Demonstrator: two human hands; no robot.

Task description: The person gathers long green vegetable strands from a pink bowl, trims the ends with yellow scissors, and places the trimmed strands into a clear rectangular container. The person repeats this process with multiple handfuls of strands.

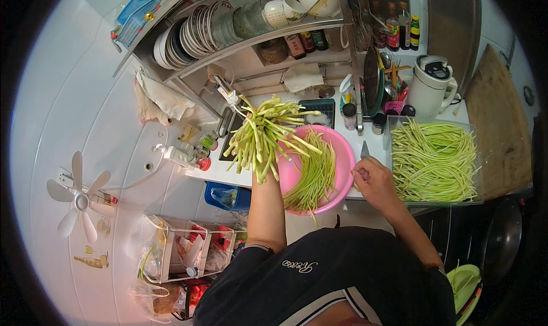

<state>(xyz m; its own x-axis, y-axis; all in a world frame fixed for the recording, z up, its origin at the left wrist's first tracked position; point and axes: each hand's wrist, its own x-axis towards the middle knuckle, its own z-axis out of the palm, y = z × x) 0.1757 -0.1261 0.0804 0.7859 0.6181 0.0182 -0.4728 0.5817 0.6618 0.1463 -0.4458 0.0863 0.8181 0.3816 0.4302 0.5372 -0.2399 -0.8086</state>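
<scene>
My left hand (pixel 276 174), mostly hidden, holds up a thick bunch of pale green stems (pixel 261 137), which look like garlic scapes, their ends fanned towards the camera. Below and to its right, a pink plastic basin (pixel 344 154) holds a curved heap of thinner green stems (pixel 317 172). At the basin's right rim is my right hand (pixel 370 178), fingers curled, with a small orange-yellow bit at the fingertips. A pointed knife blade (pixel 364 149) shows just beyond this hand; whether the hand grips the knife cannot be told.
A clear tray (pixel 479 163) of long green stems stands at right, beside a wooden board (pixel 496 124) and a white jug appliance (pixel 430 82). A metal dish rack (pixel 261 37) overhangs the counter. Small jars stand near the basin; a blue bin (pixel 244 197) is below left.
</scene>
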